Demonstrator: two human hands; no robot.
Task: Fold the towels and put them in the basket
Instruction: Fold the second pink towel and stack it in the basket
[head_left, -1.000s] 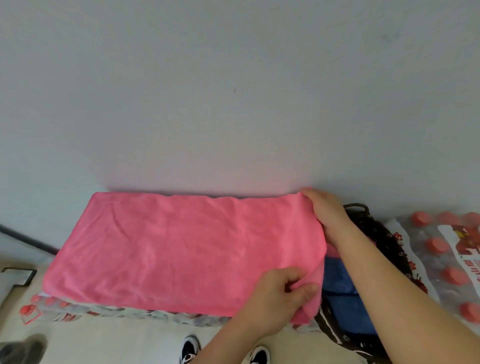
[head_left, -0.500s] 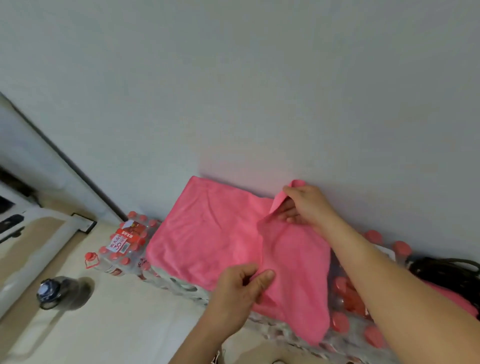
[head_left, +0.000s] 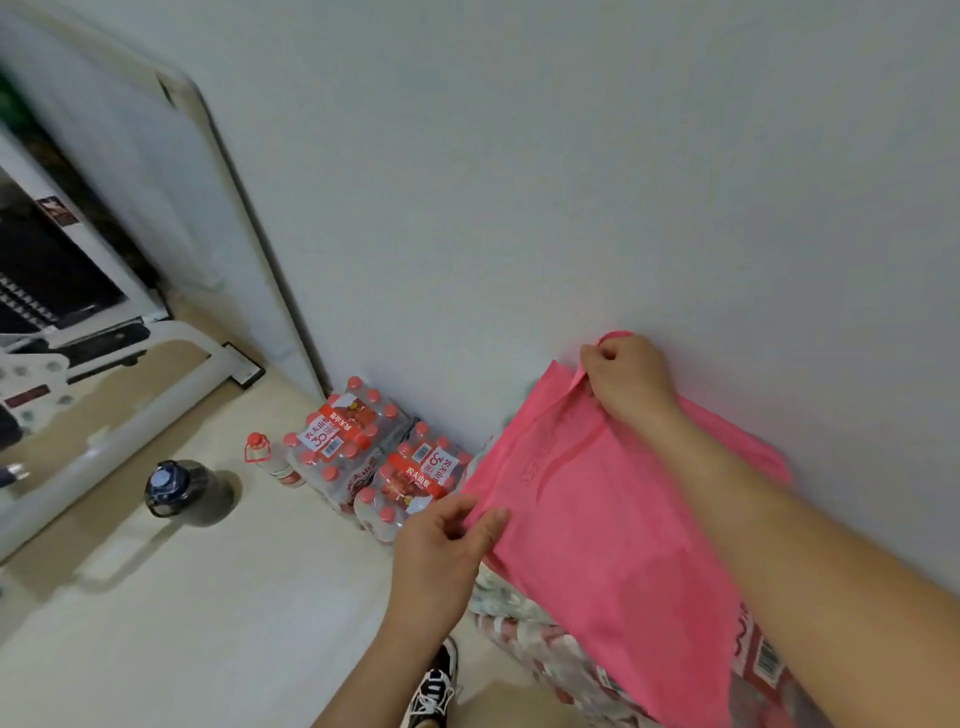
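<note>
The towel (head_left: 597, 519) is thin, soft and light. It lies doubled over a stack of wrapped packs (head_left: 524, 613) and sags off the near side, so it will likely droop and crease wherever it is not held. It looks grippy rather than slick, and nothing about it is fragile. The corners and the folded edge are the places to take hold, and both are in use. The right hand (head_left: 628, 379) is curled tight on the towel's far corner. The left hand (head_left: 441, 545) pinches its near edge between thumb and fingers. Keeping both corners taut should carry a clean fold across. The basket is out of view, so what it holds cannot be told. To the left of the towel stand two shrink-wrapped packs of red-capped bottles (head_left: 358, 452), seemingly full. A single bottle (head_left: 265, 460) stands beyond them. Farther left again a dark jug (head_left: 176, 491) stands capped on the floor (head_left: 208, 623); its contents are too dim to make out.
</note>
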